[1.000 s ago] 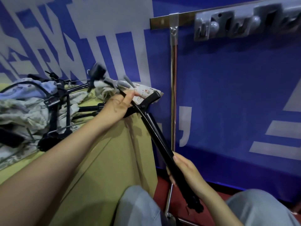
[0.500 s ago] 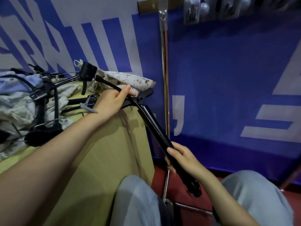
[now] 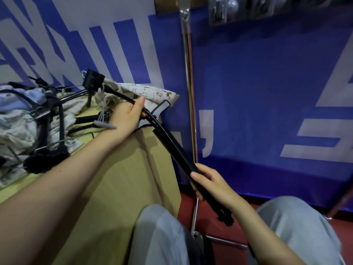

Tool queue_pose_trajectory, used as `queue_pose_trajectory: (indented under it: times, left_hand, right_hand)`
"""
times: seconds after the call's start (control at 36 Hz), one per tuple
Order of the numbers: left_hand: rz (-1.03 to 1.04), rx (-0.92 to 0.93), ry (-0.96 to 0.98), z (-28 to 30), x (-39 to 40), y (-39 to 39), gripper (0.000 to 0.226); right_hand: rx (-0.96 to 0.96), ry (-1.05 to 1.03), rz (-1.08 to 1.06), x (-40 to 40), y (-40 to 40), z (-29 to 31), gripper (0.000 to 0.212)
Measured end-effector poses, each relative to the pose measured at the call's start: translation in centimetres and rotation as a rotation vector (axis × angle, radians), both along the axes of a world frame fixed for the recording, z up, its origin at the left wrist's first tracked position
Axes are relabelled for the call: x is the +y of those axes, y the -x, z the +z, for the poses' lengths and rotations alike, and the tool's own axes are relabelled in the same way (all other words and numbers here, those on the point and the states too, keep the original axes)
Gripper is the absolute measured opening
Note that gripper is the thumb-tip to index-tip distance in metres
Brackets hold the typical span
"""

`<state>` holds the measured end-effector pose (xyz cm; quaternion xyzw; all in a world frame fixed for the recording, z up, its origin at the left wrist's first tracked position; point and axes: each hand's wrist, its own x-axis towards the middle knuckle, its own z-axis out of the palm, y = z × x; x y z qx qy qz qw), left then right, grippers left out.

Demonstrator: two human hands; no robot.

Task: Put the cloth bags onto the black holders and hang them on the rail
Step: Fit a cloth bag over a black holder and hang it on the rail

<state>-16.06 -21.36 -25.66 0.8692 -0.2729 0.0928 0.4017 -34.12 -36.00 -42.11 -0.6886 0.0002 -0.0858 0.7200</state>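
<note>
A long black holder (image 3: 172,145) slants from the table's far right corner down toward my lap. My left hand (image 3: 127,116) grips its thin curved upper part, thumb along the bar. My right hand (image 3: 211,183) grips its thick lower bar, whose clip end sticks out below my wrist. A white printed cloth bag (image 3: 152,92) lies on the table just behind my left hand. The rail (image 3: 168,5) runs along the top edge on an upright metal post (image 3: 190,83).
A tangle of black holders (image 3: 49,119) and pale cloth bags (image 3: 17,129) covers the left of the yellow table (image 3: 124,178). Hangers (image 3: 219,12) hang on the rail at the top. Blue-and-white banner behind; my knees and the red floor below.
The view has tilted down and the rail has slid toward the top edge. My left hand has shifted a little along the holder's curved part. Both hands keep their grip.
</note>
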Motion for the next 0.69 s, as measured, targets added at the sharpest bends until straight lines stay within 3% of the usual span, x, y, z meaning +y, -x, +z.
queue_pose_trajectory:
  times: [0.22,0.31,0.36,0.5,0.69]
  left_hand:
    - [0.021,0.004,-0.040,-0.1,-0.1,-0.3,0.054]
    - [-0.053,0.048,0.001,0.2,0.1,0.1,0.039]
    - [-0.168,0.177,0.040,0.2,0.1,0.4,0.034]
    - [-0.263,0.208,-0.167,0.5,0.8,0.8,0.035]
    - [-0.315,0.290,-0.023,0.1,0.3,0.6,0.029]
  right_hand:
    - [-0.010,0.024,-0.012,0.1,0.2,-0.5,0.030]
    - [-0.008,0.011,-0.011,0.3,0.2,-0.4,0.030]
    - [-0.009,0.000,-0.016,0.3,0.2,-0.4,0.032]
    - [-0.016,-0.011,-0.004,0.1,0.4,-0.2,0.035]
    - [-0.027,-0.043,-0.015,0.3,0.5,-0.2,0.036]
